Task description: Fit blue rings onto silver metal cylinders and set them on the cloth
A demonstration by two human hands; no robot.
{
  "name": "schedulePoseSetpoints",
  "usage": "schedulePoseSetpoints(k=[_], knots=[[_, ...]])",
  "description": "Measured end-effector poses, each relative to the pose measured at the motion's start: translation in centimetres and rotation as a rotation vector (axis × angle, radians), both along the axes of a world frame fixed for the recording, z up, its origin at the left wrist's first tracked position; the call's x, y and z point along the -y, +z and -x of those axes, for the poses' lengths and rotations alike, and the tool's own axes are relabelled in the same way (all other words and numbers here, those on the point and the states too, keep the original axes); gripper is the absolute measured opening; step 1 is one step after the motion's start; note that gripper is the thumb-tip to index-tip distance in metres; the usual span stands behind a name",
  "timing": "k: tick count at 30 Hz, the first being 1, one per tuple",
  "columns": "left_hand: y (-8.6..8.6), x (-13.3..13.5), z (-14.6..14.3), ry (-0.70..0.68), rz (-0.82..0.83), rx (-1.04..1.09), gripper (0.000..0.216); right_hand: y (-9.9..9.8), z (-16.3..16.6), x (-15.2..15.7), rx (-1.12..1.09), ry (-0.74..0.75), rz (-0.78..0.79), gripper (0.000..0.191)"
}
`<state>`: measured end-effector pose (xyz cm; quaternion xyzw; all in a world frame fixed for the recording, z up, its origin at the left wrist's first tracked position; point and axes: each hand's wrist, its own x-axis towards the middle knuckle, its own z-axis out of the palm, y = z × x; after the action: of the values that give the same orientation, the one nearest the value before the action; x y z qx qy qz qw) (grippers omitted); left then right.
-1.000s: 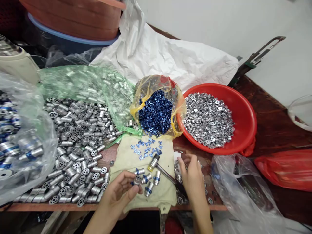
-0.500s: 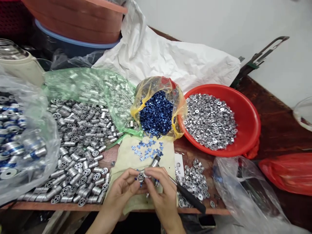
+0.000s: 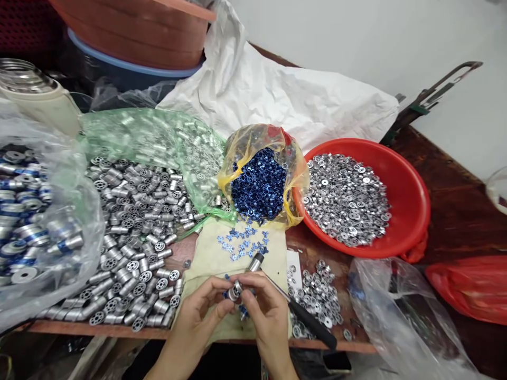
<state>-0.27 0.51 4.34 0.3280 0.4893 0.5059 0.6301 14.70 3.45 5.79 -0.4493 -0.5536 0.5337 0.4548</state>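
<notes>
Brown table wood [image 3: 455, 221] is seen at the right of the frame, below a white wall [image 3: 356, 42]. At the lower middle, above a pale cloth [image 3: 202, 253], a small silver part [image 3: 234, 292] is pinched by the left hand [image 3: 198, 307] and the right hand [image 3: 269, 305], and seems only partly put together. Many blue-banded pieces [image 3: 27, 232] at the far left can be taken as done, while big heaps of silver tubes [image 3: 134, 211], blue bits [image 3: 259, 184] and silver rings [image 3: 348, 200] are left loose.

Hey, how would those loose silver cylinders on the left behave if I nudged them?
Judging by their round sides, the silver cylinders would probably roll. Their metallic look suggests they're rigid, and ones near the table edge might drop off.
</notes>
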Motion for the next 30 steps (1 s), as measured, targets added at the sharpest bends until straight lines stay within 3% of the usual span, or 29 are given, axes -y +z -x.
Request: schedulePoseSetpoints(k=[7, 14, 17, 21, 26, 28, 30], knots=[[0.2, 0.0, 0.0, 0.013, 0.029, 0.052, 0.016, 0.2, -0.3, -0.1, -0.042, 0.014, -0.048, 0.014], [-0.3, -0.2, 0.4, -0.013, 0.034, 0.053, 0.018, 0.1, -0.5, -0.2, 0.07, 0.045, -0.112, 0.018], [-0.2, -0.2, 0.6, -0.036, 0.037, 0.067, 0.019, 0.5, -0.8, -0.2, 0.244, 0.081, -0.298, 0.031], [-0.1, 0.5, 0.4, -0.07, 0.077, 0.143, 0.02, -0.1, -1.2, 0.8, 0.561, 0.146, -0.622, 0.064], [-0.2, 2.2, 0.2, -0.146, 0.098, 0.167, 0.024, -1.8, -1.0, 3.1, 0.668, -0.01, -0.787, 0.07], [-0.2, 2.0, 0.6, -0.145, 0.085, 0.082, 0.024, -1.5, -1.0, 2.7, 0.684, 0.037, -0.77, 0.071], [-0.2, 1.0, 1.3, -0.08, -0.001, -0.208, 0.02, -0.4, -1.2, 0.7, 0.756, 0.12, -0.725, 0.068]])
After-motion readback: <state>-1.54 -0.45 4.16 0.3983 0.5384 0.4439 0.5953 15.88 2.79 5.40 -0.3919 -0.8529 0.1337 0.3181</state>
